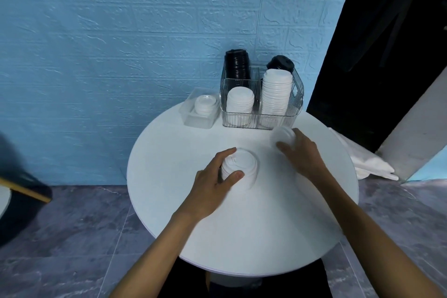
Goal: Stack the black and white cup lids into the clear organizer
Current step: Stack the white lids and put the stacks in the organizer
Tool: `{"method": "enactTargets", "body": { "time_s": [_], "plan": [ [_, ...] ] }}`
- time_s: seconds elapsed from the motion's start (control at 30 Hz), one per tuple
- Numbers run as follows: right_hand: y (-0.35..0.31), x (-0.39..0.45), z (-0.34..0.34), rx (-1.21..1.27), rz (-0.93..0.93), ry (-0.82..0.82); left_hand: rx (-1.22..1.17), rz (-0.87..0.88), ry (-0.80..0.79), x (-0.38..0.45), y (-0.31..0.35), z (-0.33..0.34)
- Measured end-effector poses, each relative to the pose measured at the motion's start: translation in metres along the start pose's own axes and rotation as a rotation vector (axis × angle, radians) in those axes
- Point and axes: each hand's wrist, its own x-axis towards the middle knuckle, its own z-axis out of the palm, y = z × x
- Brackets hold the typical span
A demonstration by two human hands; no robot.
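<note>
Lids, white, are held in both hands over the round white table; the left hand grips a short stack of white lids near the table's middle, thumb on the near side and fingers curled round the far left side, the stack resting on or just above the surface, which of the two cannot be told; the right hand holds a second white lid or small stack, tilted and blurred, just in front of the clear organizer, fingers wrapped round its near side; whether it is one lid or several cannot be told.

Clear organizer stands at the far edge of the table, against the blue brick-patterned wall; it is divided into compartments; near left compartment holds a low stack of white lids; near right compartment holds a taller stack of white lids, rising above the rim; far left compartment holds a tall stack of black lids; far right compartment shows a black lid on top, tilted, behind the tall white stack.

Just left of the organizer sits a small clear box, touching or nearly touching it, with a few white lids inside.

White cloth lies on the floor to the right of the table; grey marbled floor tiles surround the table.
</note>
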Motion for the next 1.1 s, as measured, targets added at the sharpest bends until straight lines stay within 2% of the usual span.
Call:
{"method": "enactTargets", "body": {
  "time_s": [0.1, 0.2, 0.33, 0.43, 0.53, 0.97, 1.1],
  "plan": [
    [-0.029, -0.019, -0.007, 0.544, 0.003, -0.142, -0.029, 0.013, 0.026, -0.001, 0.001, 0.002],
    [-0.045, -0.031, -0.007, 0.751, -0.013, -0.322, -0.064, 0.038, 0.054, 0.000, -0.003, 0.002],
    [-0.055, -0.035, 0.006, 0.664, -0.096, -0.425, -0.095, 0.040, 0.067, 0.002, -0.004, 0.001],
    [-0.061, -0.033, 0.013, 0.594, -0.070, -0.481, -0.113, 0.021, 0.060, 0.002, -0.002, 0.000],
    [-0.064, -0.032, 0.019, 0.550, -0.070, -0.475, -0.142, 0.009, 0.050, 0.000, 0.000, -0.002],
    [-0.055, -0.046, 0.040, 0.691, -0.138, -0.402, -0.185, -0.023, 0.055, -0.003, -0.001, -0.005],
    [-0.050, -0.050, 0.041, 0.596, -0.189, -0.429, -0.243, -0.032, 0.074, -0.003, -0.002, -0.004]
  ]
}}
